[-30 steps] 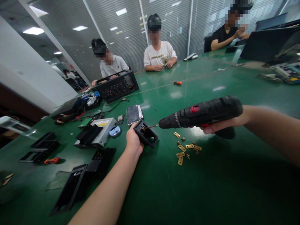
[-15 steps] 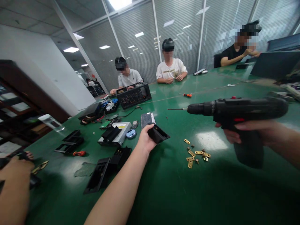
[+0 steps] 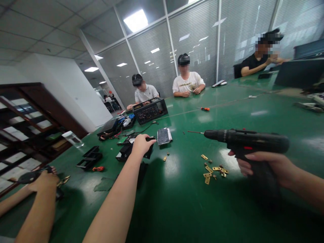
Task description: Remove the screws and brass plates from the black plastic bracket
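My right hand point(image 3: 263, 167) is wrapped round the grip of a black cordless drill point(image 3: 248, 140), whose long thin bit points left above the table. My left hand point(image 3: 142, 144) grips a black plastic piece point(image 3: 149, 153), mostly hidden behind the fingers and wrist. Just right of that hand, a small brass plate point(image 3: 164, 158) and a screw lie on the table. Below the drill's bit is a loose group of brass plates point(image 3: 208, 174) and screws. A grey flat box-like part point(image 3: 163, 136) lies beyond my left hand.
A co-worker's hands point(image 3: 47, 179) hold a dark tool at the left. Black plastic trays point(image 3: 90, 158) and an orange screwdriver point(image 3: 98, 168) lie nearby. Farther back stand a black metal case point(image 3: 150, 110) and another screwdriver point(image 3: 205, 109). People sit across the green table point(image 3: 187, 209).
My left hand has moved left with the black piece. A brass plate and screw now show where it was. The drill has shifted lower in view, and the camera has tilted up.
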Tool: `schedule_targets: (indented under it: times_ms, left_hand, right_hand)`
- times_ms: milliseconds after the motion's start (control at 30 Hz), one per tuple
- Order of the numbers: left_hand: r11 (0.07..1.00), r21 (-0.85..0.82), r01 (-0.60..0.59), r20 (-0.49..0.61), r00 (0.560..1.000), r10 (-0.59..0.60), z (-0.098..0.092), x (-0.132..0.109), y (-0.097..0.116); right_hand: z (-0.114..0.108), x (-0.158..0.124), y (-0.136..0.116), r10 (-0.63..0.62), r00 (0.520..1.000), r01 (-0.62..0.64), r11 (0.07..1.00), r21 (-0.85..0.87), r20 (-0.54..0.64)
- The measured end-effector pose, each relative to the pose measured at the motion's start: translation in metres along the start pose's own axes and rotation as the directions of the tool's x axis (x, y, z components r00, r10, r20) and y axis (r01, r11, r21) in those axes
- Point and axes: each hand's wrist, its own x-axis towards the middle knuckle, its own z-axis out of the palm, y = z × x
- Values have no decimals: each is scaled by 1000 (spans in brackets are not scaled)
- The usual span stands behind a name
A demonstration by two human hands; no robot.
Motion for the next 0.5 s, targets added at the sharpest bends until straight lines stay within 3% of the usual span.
schedule_targets:
  times_ms: [133, 300, 400, 500]
  left_hand:
    - [978, 208, 24, 83, 996, -42, 12, 10, -3]
    - [976, 219, 15, 114, 993, -41, 21, 10, -1]
    - [980, 197, 23, 95, 995, -42, 4, 4, -8]
    - [978, 199, 69, 80, 993, -86, -31, -21, -31]
  right_hand:
    - [1, -1, 2, 11, 1000, -11, 1000, -10, 22]
    - [-3, -3, 2, 14, 1000, -14, 1000, -19, 17]
    - [-5, -4, 2, 0, 1000, 0, 999, -32, 1]
    - [-7, -5, 4, -39, 999, 38, 998, -56, -5]
